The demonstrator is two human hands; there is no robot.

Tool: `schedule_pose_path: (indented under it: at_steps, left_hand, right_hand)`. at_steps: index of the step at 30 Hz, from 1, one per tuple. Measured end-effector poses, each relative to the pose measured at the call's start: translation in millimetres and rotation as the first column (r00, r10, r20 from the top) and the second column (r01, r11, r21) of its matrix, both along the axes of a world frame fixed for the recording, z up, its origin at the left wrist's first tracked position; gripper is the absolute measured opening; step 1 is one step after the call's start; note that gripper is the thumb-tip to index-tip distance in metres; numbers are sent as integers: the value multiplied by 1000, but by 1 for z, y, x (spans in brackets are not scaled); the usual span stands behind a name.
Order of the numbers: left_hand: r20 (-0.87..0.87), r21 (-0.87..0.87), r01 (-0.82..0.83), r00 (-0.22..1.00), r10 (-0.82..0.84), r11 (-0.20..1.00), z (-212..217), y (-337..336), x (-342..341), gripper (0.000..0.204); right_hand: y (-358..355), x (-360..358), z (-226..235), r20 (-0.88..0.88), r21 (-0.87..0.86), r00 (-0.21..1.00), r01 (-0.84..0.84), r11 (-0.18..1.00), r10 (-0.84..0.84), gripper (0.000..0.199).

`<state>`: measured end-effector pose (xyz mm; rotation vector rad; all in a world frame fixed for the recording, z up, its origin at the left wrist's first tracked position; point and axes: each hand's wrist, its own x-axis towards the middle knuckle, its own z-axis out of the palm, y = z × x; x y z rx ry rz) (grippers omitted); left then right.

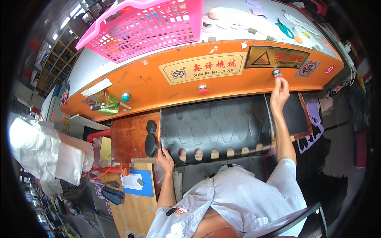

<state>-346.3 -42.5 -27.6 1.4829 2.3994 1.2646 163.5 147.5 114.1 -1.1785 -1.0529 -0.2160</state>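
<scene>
My right hand point(279, 93) reaches up to the orange front panel point(174, 92), its fingers gathered on a green push button point(277, 73). Below the panel lies a black sheet point(214, 127) with pressed sole-shaped outlines and a row of openings along its near edge. My left hand point(164, 160) is closed at the sheet's near left corner; whether it grips the sheet or a small dark piece is hidden. Just left of the sheet, black sole-shaped pieces point(151, 144) rest on a reddish-brown board point(129, 137), close to my left fingers.
On the white top of the machine stand a pink basket point(147, 29) and teal-handled scissors point(285, 29). The panel also bears a red button point(203, 89) and another green button point(126, 97). A blue clipboard point(147, 183) and dark shoe point(113, 195) lie on a wooden table point(139, 212) at left.
</scene>
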Motion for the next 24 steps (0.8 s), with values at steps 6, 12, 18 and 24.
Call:
schedule_pose_path:
  at_steps: [6, 12, 18, 24]
  left_hand:
    - [14, -55, 62, 998, -62, 997, 15, 69, -8, 33]
    - [26, -65, 48, 999, -46, 997, 21, 98, -7, 39]
    - [13, -16, 29, 1000, -28, 999, 23, 95, -5, 38]
    - [19, -26, 83, 996, -83, 996, 18, 92, -12, 38]
  right_hand:
    - [-27, 33, 3, -35, -336, 982, -189, 923, 188, 19]
    - [-90, 45, -68, -32, -582, 999, -1, 813, -21, 23]
    - [-115, 34, -122, -10, -737, 1000, -23, 676, 24, 37]
    - [-129, 21, -137, 216, -606, 976, 154, 780, -25, 34]
